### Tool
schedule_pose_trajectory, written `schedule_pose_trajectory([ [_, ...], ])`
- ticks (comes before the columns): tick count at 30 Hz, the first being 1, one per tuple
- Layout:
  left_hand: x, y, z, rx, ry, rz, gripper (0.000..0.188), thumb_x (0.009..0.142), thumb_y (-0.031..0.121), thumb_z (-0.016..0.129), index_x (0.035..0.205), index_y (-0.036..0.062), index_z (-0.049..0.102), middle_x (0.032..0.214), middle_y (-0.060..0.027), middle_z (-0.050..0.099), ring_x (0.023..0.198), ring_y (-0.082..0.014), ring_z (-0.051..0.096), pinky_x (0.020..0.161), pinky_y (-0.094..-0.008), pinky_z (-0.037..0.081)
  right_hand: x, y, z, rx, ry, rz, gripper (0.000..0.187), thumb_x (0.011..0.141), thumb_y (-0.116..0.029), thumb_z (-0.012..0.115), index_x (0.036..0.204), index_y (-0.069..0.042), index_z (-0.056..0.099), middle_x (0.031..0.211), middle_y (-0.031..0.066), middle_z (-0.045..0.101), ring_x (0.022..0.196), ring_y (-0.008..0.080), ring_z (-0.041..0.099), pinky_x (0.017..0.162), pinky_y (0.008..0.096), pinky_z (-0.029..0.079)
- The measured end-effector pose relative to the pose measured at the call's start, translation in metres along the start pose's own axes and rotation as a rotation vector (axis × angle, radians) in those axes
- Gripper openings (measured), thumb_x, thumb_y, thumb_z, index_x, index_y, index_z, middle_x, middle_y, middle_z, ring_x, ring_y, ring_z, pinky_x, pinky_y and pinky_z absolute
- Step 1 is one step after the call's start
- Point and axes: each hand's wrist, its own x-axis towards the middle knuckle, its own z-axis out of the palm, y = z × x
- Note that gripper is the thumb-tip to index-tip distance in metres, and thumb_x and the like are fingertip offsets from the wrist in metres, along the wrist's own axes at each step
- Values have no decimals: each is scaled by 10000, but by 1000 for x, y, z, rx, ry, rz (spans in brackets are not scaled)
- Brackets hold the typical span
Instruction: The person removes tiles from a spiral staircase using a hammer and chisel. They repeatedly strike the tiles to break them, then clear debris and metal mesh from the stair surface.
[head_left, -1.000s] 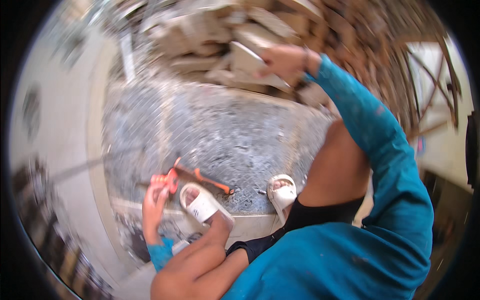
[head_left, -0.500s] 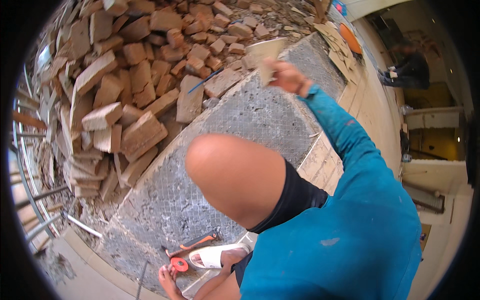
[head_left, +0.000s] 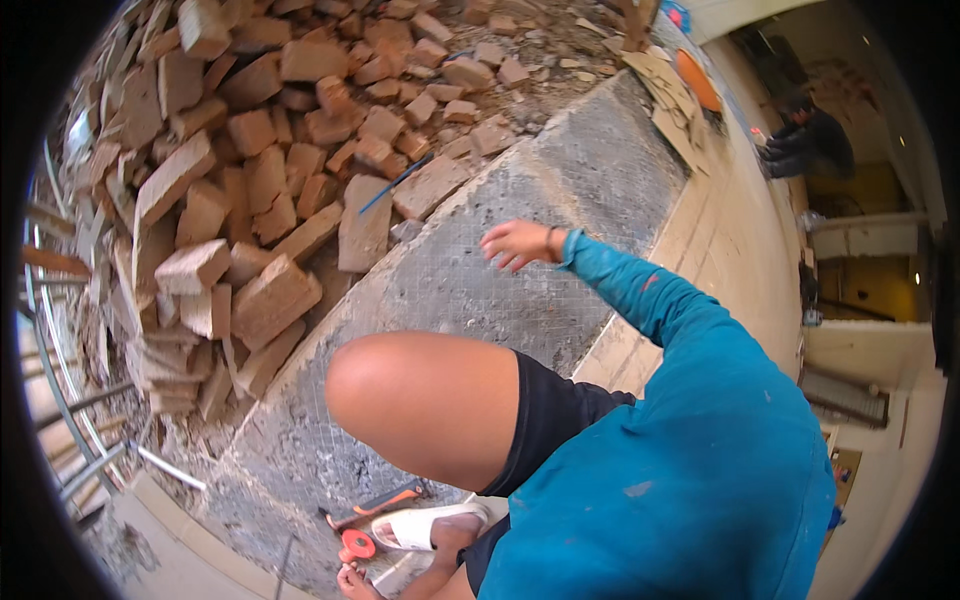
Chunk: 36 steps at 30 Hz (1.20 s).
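Note:
My right hand is raised over the grey, scored floor strip. Its fingers are spread a little, and nothing is in them. Low in the picture, my left hand has its fingers curled at a chisel with a round red hand guard; the guard faces up, and most of the shaft is hidden. Beside the guard lies a hammer with an orange and black handle, close to my foot in a white sandal. My bent knee fills the middle.
Broken bricks are heaped along the left, with a blue stick on them. Flat broken tile pieces lie at the far end, near an orange rounded object. A person sits low at the right. A thin dark rod stands near the lower edge.
My right hand has let go of a flat cream tile piece and come down nearer to me. Where the piece went is not clear. My left hand has shifted slightly lower.

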Motion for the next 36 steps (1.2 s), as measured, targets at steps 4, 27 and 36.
schedule_pose_trajectory([
  [4, -111, -31, 8, -423, 415, -335, 290, 1002, 286, 580, 1179, 56, 574, 946, -15, 631, 798, -148, 592, 759, -288, 496, 4, -78, 115, -292, -297, -187, 415, 945, -376, 644, 1259, -106, 618, 1124, 25, 664, 963, 146, 637, 823, 309, 534],
  [27, -381, -313, 181, -1255, 1667, -1061, 735, 882, 589, 657, 1222, -58, 594, 1113, -111, 682, 988, -222, 641, 824, -342, 507, -103, -195, 557, -1730, -1036, -1072, 300, 872, -193, 679, 1114, -19, 641, 873, 140, 680, 836, 250, 677, 741, 340, 527],
  [36, -382, -276, 149, -1298, 1963, -918, 923, 779, 718, 685, 1118, -137, 604, 1058, -152, 652, 883, -242, 614, 747, -423, 531, -149, -55, 636, -2076, -1934, -667, 425, 883, -256, 718, 1231, -40, 606, 1138, 172, 642, 995, 288, 638, 852, 368, 517],
])
